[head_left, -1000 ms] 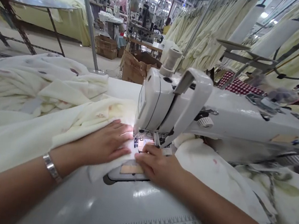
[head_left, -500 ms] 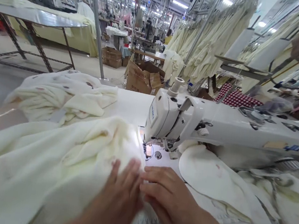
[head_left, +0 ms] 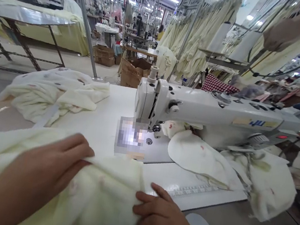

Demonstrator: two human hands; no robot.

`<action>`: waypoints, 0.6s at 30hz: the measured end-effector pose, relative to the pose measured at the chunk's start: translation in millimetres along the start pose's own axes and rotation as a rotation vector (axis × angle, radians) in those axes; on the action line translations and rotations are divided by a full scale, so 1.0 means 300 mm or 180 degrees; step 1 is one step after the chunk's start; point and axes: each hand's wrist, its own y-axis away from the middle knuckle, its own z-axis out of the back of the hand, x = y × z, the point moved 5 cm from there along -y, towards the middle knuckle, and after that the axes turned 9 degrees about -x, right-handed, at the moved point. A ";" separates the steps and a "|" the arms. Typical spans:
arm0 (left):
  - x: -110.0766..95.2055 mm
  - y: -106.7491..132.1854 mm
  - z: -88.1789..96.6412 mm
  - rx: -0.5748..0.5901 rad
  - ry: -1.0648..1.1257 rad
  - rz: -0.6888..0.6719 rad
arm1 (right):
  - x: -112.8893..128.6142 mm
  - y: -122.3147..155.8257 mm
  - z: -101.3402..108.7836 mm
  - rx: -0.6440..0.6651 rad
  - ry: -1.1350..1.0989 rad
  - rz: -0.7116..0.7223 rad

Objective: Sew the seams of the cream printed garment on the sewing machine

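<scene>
A large piece of cream plush fabric (head_left: pixel 107 196) lies in soft folds across the front of the white sewing table. My left hand (head_left: pixel 59 159) is closed on its upper edge, with fingertips pinching a fold. At the fabric's right edge, my right hand (head_left: pixel 160 214) holds the border, its forefinger sticking out a little. Just beyond the fabric stands a white sewing machine (head_left: pixel 209 107); its needle area is blurred out in a lit patch. Fabric and needle area are apart, with bare tabletop between them.
Crumpled spotted cream fabric (head_left: pixel 47 90) lies at the table's left. Cut cream pieces (head_left: pixel 199 156) rest under the machine arm, some hanging over the right edge. A printed ruler (head_left: pixel 195 189) runs along the front. Thread cones (head_left: pixel 219 36), a cardboard box (head_left: pixel 133 71) and hanging garments (head_left: pixel 198 48) stand behind.
The fabric has come away from the needle area towards me. My left hand has moved left and now grips the fabric instead of lying flat; my right hand has moved down. The view has shifted right.
</scene>
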 end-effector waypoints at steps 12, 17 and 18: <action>-0.197 -0.145 -0.251 0.1072 0.0261 -0.0357 | -0.098 -0.019 0.038 -0.0955 0.0265 -0.1315; -0.229 -0.062 -0.195 0.1045 0.1012 -0.0427 | -0.126 -0.125 -0.003 -0.0615 0.0213 -0.1839; -0.228 -0.056 -0.168 0.1029 0.1144 -0.0438 | -0.119 -0.144 -0.012 -0.0620 -0.0004 -0.1833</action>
